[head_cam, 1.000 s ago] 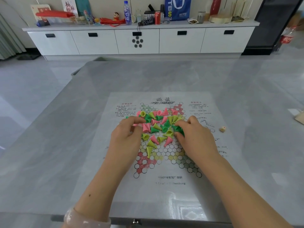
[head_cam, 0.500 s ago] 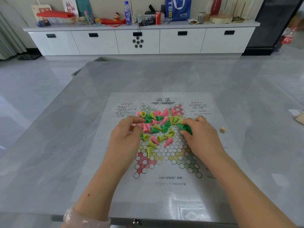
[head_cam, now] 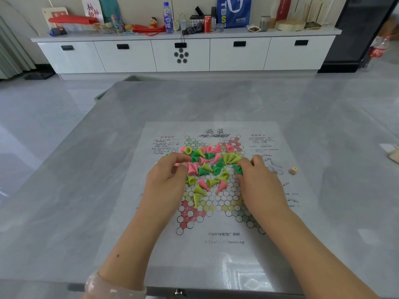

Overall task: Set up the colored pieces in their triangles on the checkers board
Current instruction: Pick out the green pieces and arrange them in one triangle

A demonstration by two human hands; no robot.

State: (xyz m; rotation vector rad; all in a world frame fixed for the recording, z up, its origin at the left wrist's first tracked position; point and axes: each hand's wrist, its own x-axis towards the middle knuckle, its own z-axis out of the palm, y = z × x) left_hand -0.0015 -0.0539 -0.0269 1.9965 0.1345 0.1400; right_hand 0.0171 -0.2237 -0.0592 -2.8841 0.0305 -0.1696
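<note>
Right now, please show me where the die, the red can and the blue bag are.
die (head_cam: pixel 293 170): head view, on its top face, on the table right of the board.
red can (head_cam: pixel 207 24): head view, on its side wall.
blue bag (head_cam: pixel 234 12): head view, on its front panel.

table (head_cam: pixel 75 190): holds the game sheet
game sheet (head_cam: pixel 216 251): lies flat in the middle of the table
pieces (head_cam: pixel 207 167): a pile on the far half of the sheet's board
left hand (head_cam: pixel 167 180): at the left edge of the pile
right hand (head_cam: pixel 257 180): at the right edge of the pile
die (head_cam: pixel 293 170): on the table, just right of the sheet
cabinet (head_cam: pixel 181 55): behind the table, by the wall
</note>
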